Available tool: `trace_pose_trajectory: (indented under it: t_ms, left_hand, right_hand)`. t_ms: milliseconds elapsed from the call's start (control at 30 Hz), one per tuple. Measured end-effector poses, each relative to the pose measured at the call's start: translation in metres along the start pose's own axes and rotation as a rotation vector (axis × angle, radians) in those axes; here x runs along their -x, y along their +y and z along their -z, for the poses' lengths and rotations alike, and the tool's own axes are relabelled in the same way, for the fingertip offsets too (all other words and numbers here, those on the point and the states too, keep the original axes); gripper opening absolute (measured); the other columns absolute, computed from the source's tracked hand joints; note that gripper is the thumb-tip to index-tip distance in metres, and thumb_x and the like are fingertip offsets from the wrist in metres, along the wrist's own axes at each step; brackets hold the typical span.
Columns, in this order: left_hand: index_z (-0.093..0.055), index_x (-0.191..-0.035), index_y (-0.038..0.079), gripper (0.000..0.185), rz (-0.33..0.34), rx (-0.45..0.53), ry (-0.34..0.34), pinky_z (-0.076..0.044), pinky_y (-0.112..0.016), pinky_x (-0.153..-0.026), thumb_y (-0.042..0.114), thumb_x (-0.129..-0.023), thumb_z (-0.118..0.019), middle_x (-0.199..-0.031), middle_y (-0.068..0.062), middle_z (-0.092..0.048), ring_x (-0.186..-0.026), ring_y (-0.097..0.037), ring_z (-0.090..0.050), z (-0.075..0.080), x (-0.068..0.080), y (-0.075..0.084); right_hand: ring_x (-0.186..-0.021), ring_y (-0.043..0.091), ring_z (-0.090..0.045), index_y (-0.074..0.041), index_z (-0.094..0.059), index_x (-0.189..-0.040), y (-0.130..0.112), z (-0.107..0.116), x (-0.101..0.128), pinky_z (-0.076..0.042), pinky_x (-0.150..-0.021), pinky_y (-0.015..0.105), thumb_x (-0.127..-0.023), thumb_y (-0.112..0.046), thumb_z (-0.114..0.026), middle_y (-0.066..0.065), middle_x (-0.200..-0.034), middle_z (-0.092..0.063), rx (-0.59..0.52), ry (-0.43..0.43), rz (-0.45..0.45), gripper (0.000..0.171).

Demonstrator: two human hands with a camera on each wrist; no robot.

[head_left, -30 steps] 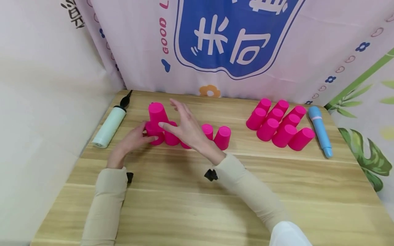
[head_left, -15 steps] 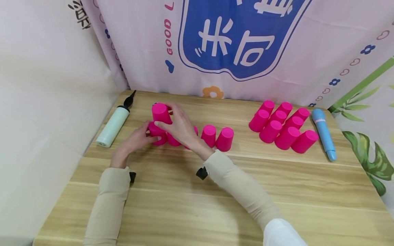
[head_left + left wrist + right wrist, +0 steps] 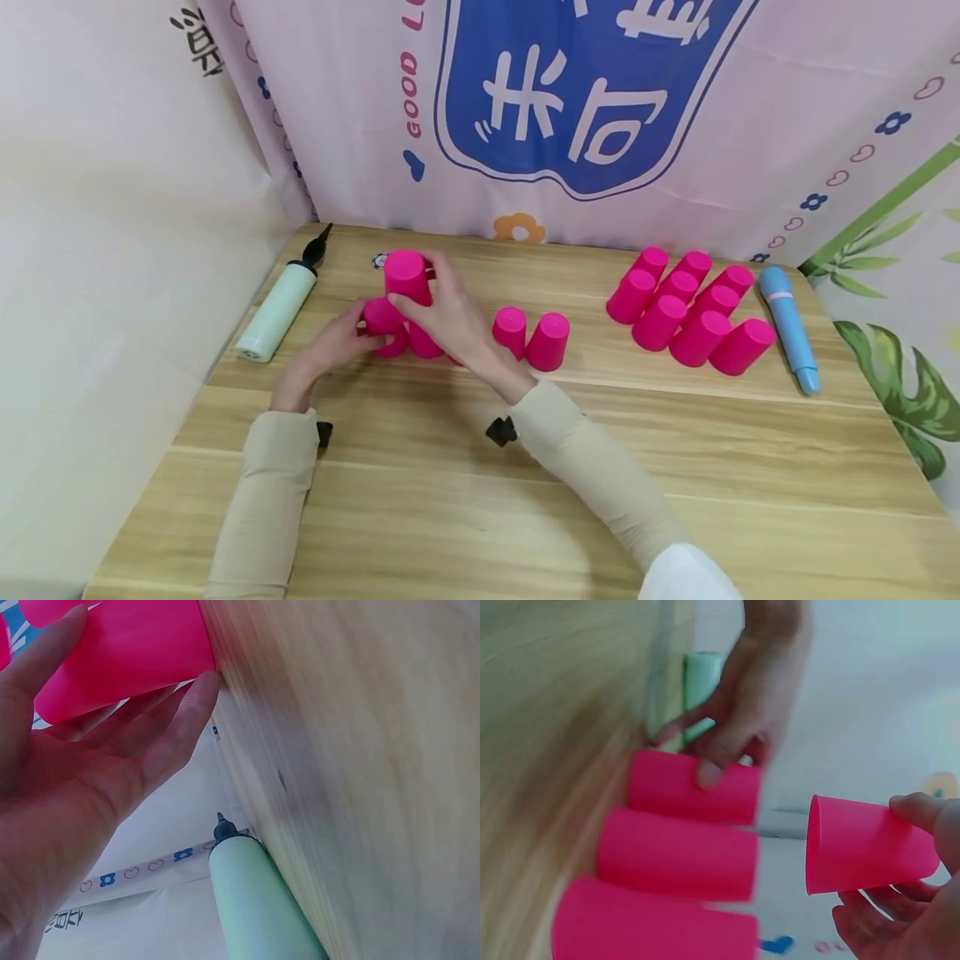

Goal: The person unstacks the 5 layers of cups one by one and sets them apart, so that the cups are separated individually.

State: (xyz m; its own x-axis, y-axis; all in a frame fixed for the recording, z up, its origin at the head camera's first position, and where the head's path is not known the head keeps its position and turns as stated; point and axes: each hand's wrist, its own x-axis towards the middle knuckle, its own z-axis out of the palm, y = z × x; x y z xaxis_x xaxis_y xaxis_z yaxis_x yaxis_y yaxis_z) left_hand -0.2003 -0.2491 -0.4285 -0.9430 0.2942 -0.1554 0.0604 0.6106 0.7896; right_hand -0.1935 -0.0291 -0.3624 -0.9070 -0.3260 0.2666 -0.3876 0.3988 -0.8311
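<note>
Several pink cups stand upside down in a row on the wooden table. My left hand (image 3: 330, 340) curls its thumb and fingers round the leftmost cup (image 3: 135, 656), which stands on the tabletop. Held between the right thumb and fingers, another upside-down cup (image 3: 866, 846) is raised over the left part of the row. A gap shows between its rim and the cup tops in the right wrist view. My right hand (image 3: 457, 321) partly hides the middle of the row in the head view; the right-end cup (image 3: 548, 342) is in plain sight.
More upside-down pink cups (image 3: 699, 337) stand grouped at the back right, beside a blue microphone-shaped object (image 3: 789, 329). A pale green hand pump (image 3: 277, 310) with a black nozzle lies at the left edge. A printed curtain (image 3: 360, 125) hangs behind the table (image 3: 450, 517).
The right fingers have closed round the upper cup, which sat on the row's left end, and moved it slightly to the right. The left hand stays at the leftmost cup.
</note>
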Motion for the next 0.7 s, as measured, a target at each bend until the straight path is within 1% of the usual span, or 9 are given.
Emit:
trace_pose_trajectory:
  t_ms: [33, 100, 167, 233, 333, 433, 533, 600, 700]
  left_hand:
    - [-0.025, -0.146, 0.003, 0.068, 0.008, -0.004, 0.001, -0.037, -0.053, -0.106, 0.024, -0.094, -0.063, -0.143, -0.021, -0.042, -0.131, -0.040, -0.041, 0.000, 0.000, 0.000]
    - [-0.025, -0.146, 0.003, 0.068, 0.018, -0.009, 0.005, -0.037, -0.053, -0.106, 0.025, -0.094, -0.063, -0.142, -0.021, -0.042, -0.131, -0.040, -0.041, -0.002, 0.000, 0.001]
    - [-0.026, -0.146, 0.003, 0.067, 0.022, -0.012, 0.011, -0.038, -0.052, -0.106, 0.025, -0.094, -0.063, -0.141, -0.022, -0.043, -0.131, -0.040, -0.041, -0.003, 0.000, 0.002]
    - [-0.026, -0.146, 0.002, 0.067, 0.021, -0.014, 0.010, -0.038, -0.053, -0.106, 0.024, -0.094, -0.063, -0.141, -0.022, -0.043, -0.131, -0.041, -0.041, -0.004, 0.000, 0.002]
    - [-0.026, -0.145, 0.002, 0.066, 0.022, -0.016, 0.007, -0.037, -0.053, -0.106, 0.023, -0.094, -0.063, -0.141, -0.023, -0.042, -0.131, -0.042, -0.040, -0.004, 0.001, 0.003]
    - [-0.027, -0.144, 0.002, 0.065, 0.021, -0.019, 0.006, -0.037, -0.053, -0.105, 0.023, -0.094, -0.063, -0.141, -0.023, -0.042, -0.131, -0.042, -0.041, -0.003, 0.001, 0.002]
    - [-0.027, -0.144, 0.002, 0.065, 0.022, -0.024, 0.004, -0.038, -0.053, -0.105, 0.024, -0.094, -0.063, -0.140, -0.023, -0.042, -0.130, -0.041, -0.041, -0.003, 0.000, 0.001]
    - [-0.027, -0.144, 0.002, 0.065, 0.022, -0.023, 0.004, -0.038, -0.053, -0.105, 0.025, -0.094, -0.063, -0.140, -0.023, -0.043, -0.130, -0.041, -0.042, -0.002, 0.000, 0.001]
    - [-0.027, -0.144, 0.002, 0.066, 0.031, -0.028, 0.006, -0.038, -0.053, -0.105, 0.026, -0.094, -0.063, -0.139, -0.022, -0.044, -0.129, -0.040, -0.043, -0.001, 0.001, 0.002]
  right_hand:
    - [-0.111, 0.013, -0.052, -0.013, -0.040, -0.137, -0.001, 0.007, 0.004, -0.051, -0.089, 0.029, -0.087, -0.032, -0.072, 0.002, -0.124, -0.055, -0.007, 0.018, 0.011, 0.063]
    - [-0.110, 0.013, -0.054, -0.012, -0.043, -0.136, 0.001, 0.024, 0.012, -0.050, -0.089, 0.029, -0.085, -0.030, -0.074, 0.002, -0.123, -0.056, -0.006, 0.075, 0.066, 0.062]
    - [-0.107, 0.015, -0.056, -0.010, -0.045, -0.134, 0.005, 0.042, 0.022, -0.051, -0.086, 0.030, -0.084, -0.027, -0.076, 0.004, -0.122, -0.059, 0.022, 0.149, 0.123, 0.061]
    - [-0.105, 0.017, -0.057, -0.007, -0.047, -0.131, 0.013, 0.064, 0.032, -0.051, -0.086, 0.032, -0.082, -0.024, -0.078, 0.006, -0.120, -0.060, 0.048, 0.237, 0.175, 0.060]
    - [-0.105, 0.019, -0.059, -0.003, -0.049, -0.129, 0.028, 0.100, 0.048, -0.051, -0.085, 0.035, -0.081, -0.020, -0.079, 0.008, -0.119, -0.061, 0.089, 0.370, 0.189, 0.059]
    - [-0.107, 0.020, -0.059, -0.001, -0.050, -0.128, 0.042, 0.135, 0.064, -0.051, -0.088, 0.037, -0.080, -0.019, -0.080, 0.010, -0.119, -0.061, 0.124, 0.494, 0.145, 0.059]
    - [-0.106, 0.022, -0.059, -0.001, -0.049, -0.128, 0.055, 0.165, 0.078, -0.051, -0.089, 0.038, -0.080, -0.017, -0.080, 0.010, -0.119, -0.061, 0.146, 0.575, 0.082, 0.060]
    - [-0.106, 0.022, -0.059, -0.002, -0.049, -0.129, 0.065, 0.180, 0.087, -0.050, -0.091, 0.037, -0.080, -0.018, -0.079, 0.010, -0.119, -0.061, 0.171, 0.596, 0.023, 0.060]
    - [-0.105, 0.022, -0.060, -0.003, -0.046, -0.131, 0.080, 0.194, 0.097, -0.051, -0.090, 0.037, -0.081, -0.021, -0.078, 0.011, -0.120, -0.061, 0.225, 0.582, -0.080, 0.062]
